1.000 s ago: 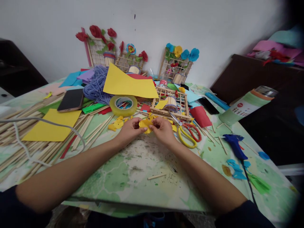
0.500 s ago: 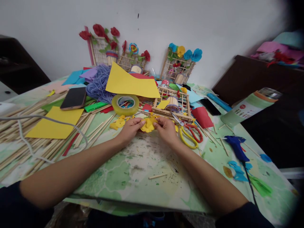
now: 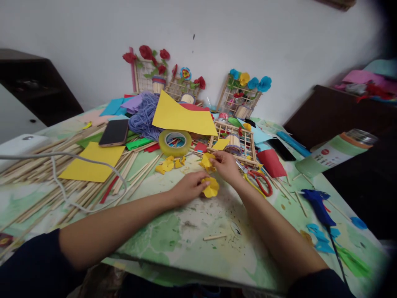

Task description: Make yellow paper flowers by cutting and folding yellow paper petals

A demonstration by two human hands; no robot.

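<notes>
Right now, the left hand (image 3: 190,188) has a yellow paper flower (image 3: 211,188) pinched at its edge between thumb and fingers. That flower is to the right of the tape roll (image 3: 174,152) and nearer the person, held low over the table (image 3: 192,258). The right hand (image 3: 228,167), just beyond the left one, has its bent fingertips at a second yellow piece (image 3: 206,161), right of the tape roll; whether it is gripped or only touched, I cannot tell.

A few yellow scraps (image 3: 167,166) lie just on the near side of the tape roll. Behind it a large yellow sheet (image 3: 186,119) slants over the pile, with purple yarn (image 3: 145,118) behind and to the left. Left of the tape roll are a phone (image 3: 114,132), another yellow sheet (image 3: 93,164) partly under that phone, and a spread of wooden sticks (image 3: 40,159).

To the right of the tape roll lies a stick frame (image 3: 252,142) with a small pot on it; farther right come the scissors (image 3: 263,182), partly hidden by the right arm, then a green bottle (image 3: 330,154) and, nearer the person, a blue glue gun (image 3: 316,203).
</notes>
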